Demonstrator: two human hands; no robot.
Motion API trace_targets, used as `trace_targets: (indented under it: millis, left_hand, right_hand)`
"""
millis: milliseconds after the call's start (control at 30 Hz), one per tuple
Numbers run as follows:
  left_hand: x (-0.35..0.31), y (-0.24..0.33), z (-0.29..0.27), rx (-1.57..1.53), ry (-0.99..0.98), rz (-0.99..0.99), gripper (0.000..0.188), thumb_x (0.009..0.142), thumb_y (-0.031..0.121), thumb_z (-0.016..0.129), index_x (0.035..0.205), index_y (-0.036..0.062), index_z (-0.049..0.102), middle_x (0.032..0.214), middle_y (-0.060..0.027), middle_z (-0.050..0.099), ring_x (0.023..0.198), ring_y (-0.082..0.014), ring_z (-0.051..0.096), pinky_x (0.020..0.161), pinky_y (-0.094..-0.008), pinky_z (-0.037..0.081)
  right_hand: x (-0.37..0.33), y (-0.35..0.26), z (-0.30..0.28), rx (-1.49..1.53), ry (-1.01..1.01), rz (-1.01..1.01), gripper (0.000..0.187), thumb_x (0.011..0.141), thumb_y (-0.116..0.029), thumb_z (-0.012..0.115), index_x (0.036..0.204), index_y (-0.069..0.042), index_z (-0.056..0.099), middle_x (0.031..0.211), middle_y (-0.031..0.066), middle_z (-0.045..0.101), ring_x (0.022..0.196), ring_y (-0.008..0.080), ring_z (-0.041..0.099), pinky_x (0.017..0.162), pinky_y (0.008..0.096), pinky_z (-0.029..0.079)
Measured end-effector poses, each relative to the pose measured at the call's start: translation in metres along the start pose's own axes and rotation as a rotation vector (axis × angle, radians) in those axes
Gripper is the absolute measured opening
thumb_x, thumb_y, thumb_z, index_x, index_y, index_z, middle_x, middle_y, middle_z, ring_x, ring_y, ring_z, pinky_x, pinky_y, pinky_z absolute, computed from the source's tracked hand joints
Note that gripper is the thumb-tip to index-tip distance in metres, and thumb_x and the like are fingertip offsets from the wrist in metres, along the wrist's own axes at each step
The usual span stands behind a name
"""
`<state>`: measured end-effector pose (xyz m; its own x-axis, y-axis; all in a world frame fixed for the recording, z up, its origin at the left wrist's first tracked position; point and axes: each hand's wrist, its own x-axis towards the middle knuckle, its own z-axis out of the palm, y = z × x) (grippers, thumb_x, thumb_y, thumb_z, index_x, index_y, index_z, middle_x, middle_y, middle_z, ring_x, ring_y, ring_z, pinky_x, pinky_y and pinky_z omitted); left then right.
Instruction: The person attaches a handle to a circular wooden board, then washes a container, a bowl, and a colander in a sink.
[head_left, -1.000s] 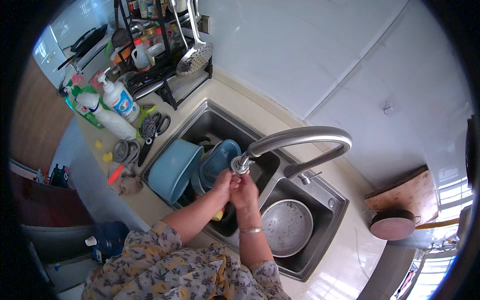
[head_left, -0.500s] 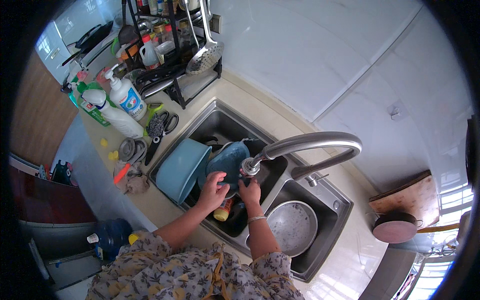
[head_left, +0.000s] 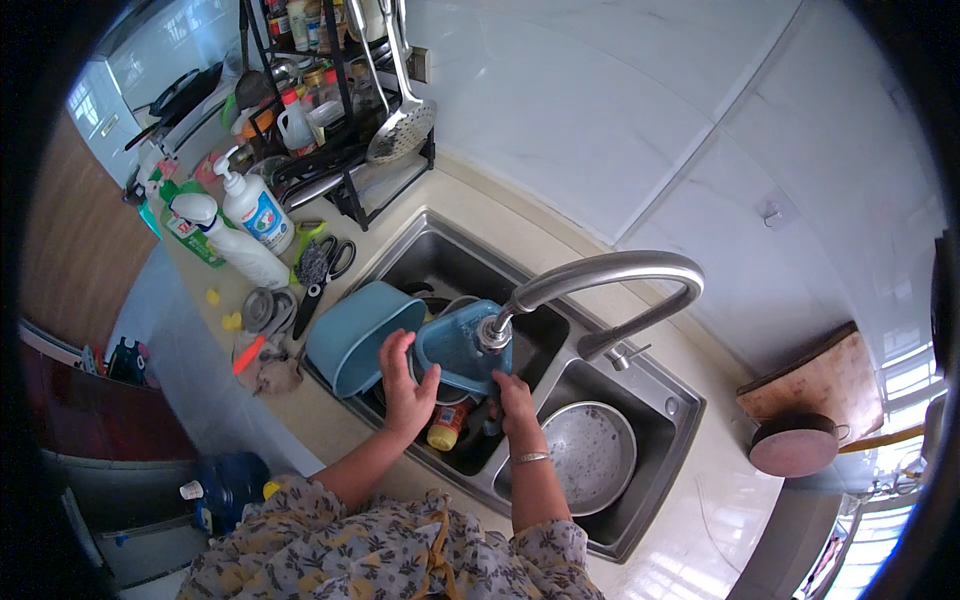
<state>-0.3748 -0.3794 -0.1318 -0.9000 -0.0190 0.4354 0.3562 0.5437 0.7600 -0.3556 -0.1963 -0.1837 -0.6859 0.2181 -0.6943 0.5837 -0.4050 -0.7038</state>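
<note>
My right hand (head_left: 515,402) held the near edge of the blue basket (head_left: 452,347) under the tap (head_left: 610,268) at the left sink basin (head_left: 442,250), while my left hand (head_left: 408,397) was spread wide just beside it, near the blue tub (head_left: 352,340).

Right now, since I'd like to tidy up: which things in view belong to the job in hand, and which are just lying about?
In the work:
blue container
right hand, at its edge
left hand, open beside it
faucet, arching over it

Apparently lying about:
scissors
white spray bottle
white pump bottle
round metal pan
cutting board
</note>
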Motion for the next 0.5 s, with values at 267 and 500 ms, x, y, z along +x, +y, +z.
trace_targets:
  millis: [267, 500]
  left_hand:
    - [-0.003, -0.043, 0.002, -0.48, -0.25, -0.364, 0.054, 0.083, 0.006, 0.065, 0.131, -0.0007, 0.042, 0.127, -0.016, 0.046, 0.111, -0.0239, 0.052, 0.094, -0.0344, 0.044]
    - [0.012, -0.029, 0.007, -0.672, -0.291, -0.83, 0.044, 0.085, 0.002, 0.058, 0.128, 0.0018, 0.046, 0.116, -0.011, 0.057, 0.104, -0.0218, 0.057, 0.087, -0.0358, 0.048]
  right_hand:
    - [-0.009, 0.022, 0.0, 0.06, 0.008, -0.152, 0.02, 0.084, -0.023, 0.061, 0.091, -0.005, 0.056, 0.077, 0.0039, 0.056, 0.063, 0.0134, 0.051, 0.05, 0.0287, 0.042]
    - [-0.028, 0.014, 0.003, -0.127, 0.218, -0.647, 0.027, 0.085, -0.021, 0.064, 0.092, 0.002, 0.053, 0.084, 0.0117, 0.063, 0.076, 0.0207, 0.058, 0.07, 0.0338, 0.047]
